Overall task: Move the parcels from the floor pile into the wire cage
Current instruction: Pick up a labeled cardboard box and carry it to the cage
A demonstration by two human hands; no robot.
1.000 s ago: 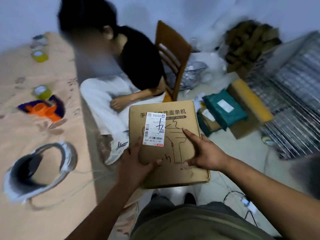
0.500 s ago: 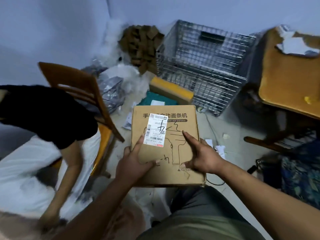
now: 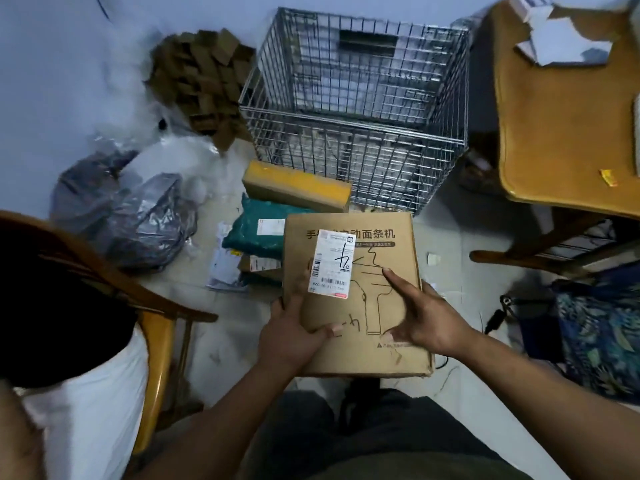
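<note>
1. Against the frame a second ago, the view has swung away from the seated person and the left-hand table. The wire cage (image 3: 346, 123), then a blur at the right margin, now stands straight ahead.
2. Against half a second ago, the cage sits nearer the middle, and the grip on the cardboard box (image 3: 367, 306) is unchanged.
3. The box is held flat above the floor in front of the person's body, short of the cage. Its white label (image 3: 332, 265) faces up.
4. The left hand (image 3: 294, 334) grips the box's left edge with the thumb lying across the top.
5. The right hand (image 3: 426, 320) holds the right side, forefinger stretched over the top and thumb near the front edge. The fingers below are hidden, so they probably curl under the box.
6. In the view, the box's far edge overlaps the cage's near lower corner.
7. The cage top is open. Its near rim runs level, with a dark plate on the far wall.
8. A yellow-taped box (image 3: 298, 185) lies against the cage's near left foot, and a green mailer (image 3: 256, 230) lies just beside it.
9. A wooden chair (image 3: 156, 306) stands to the left, with a grey plastic bag (image 3: 138, 209) beyond it.
10. A yellow-topped table (image 3: 561, 116) stands close beside the cage on the right, with bare floor between its legs and the cage.
</note>
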